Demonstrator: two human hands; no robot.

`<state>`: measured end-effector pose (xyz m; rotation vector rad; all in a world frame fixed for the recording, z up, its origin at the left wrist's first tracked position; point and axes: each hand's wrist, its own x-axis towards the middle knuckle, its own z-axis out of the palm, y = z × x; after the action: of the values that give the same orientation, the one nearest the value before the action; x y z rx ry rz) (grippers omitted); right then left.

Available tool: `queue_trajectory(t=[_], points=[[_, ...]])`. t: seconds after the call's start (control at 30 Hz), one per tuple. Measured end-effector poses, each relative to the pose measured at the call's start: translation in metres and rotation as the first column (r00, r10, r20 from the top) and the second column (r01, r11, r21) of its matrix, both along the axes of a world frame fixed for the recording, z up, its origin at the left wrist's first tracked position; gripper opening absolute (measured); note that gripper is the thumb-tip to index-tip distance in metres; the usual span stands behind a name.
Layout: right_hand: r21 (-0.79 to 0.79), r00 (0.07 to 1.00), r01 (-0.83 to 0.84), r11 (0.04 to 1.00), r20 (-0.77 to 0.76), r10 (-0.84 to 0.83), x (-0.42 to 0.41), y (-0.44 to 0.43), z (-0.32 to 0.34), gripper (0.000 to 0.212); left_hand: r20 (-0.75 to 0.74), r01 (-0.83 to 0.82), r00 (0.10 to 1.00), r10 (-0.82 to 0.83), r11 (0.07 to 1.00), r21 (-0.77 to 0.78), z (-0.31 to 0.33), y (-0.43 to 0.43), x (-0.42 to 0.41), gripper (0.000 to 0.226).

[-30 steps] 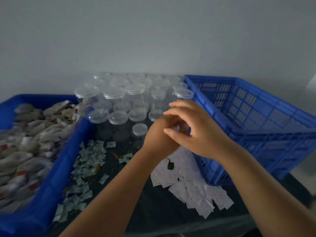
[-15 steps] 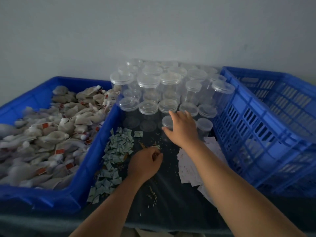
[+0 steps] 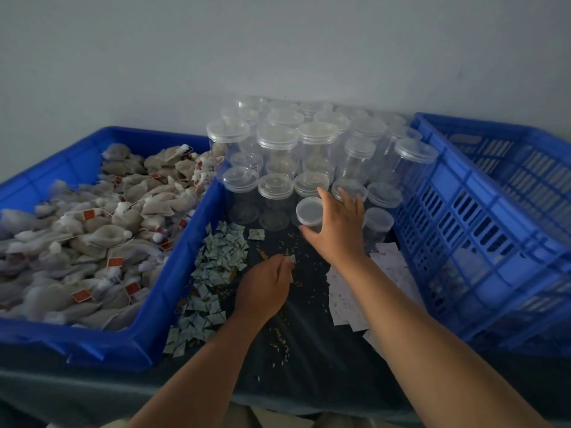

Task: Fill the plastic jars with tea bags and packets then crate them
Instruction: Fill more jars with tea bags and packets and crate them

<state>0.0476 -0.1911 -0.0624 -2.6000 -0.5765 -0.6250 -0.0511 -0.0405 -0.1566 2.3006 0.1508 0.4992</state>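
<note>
Since the earlier frame, the right hand [image 3: 338, 230] had slid off the lid and set its grip round the small front jar [image 3: 310, 211], thumb at the near side and fingers behind. The left hand [image 3: 265, 285] pinched one green packet [image 3: 292, 260] just above the bench [image 3: 309, 359]. The clear jars [image 3: 284, 140] looked empty and lidded, the tea bags [image 3: 108, 217] lay in their blue bin [image 3: 173, 291], and no jar showed in the blue crate [image 3: 463, 211]. Filling had seemingly barely begun.
</note>
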Motion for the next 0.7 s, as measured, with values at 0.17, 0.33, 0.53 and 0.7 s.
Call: queue_trajectory(t=[0.17,0.33,0.53,0.7], points=[[0.562,0.997,-0.049,0.826,-0.019,0.072,-0.054,0.0,-0.002,0.088,0.103,-0.084,0.987,0.121,0.948,-0.308,0.002,0.005,0.0,0.038],[0.665,0.941,0.106,0.74,-0.307,0.142,-0.119,-0.003,-0.05,0.089,0.174,-0.021,0.982,0.08,0.947,-0.319,0.006,0.008,-0.003,0.046],[0.604,0.937,0.047,0.796,-0.301,0.174,-0.137,-0.007,-0.078,0.062,0.209,0.027,0.977,0.038,0.954,-0.298,0.007,0.005,-0.003,0.054],[0.633,0.948,-0.032,0.773,-0.226,0.223,-0.14,-0.005,-0.074,0.058,0.386,0.168,0.921,-0.044,0.941,-0.294,0.044,0.001,-0.006,0.04]])
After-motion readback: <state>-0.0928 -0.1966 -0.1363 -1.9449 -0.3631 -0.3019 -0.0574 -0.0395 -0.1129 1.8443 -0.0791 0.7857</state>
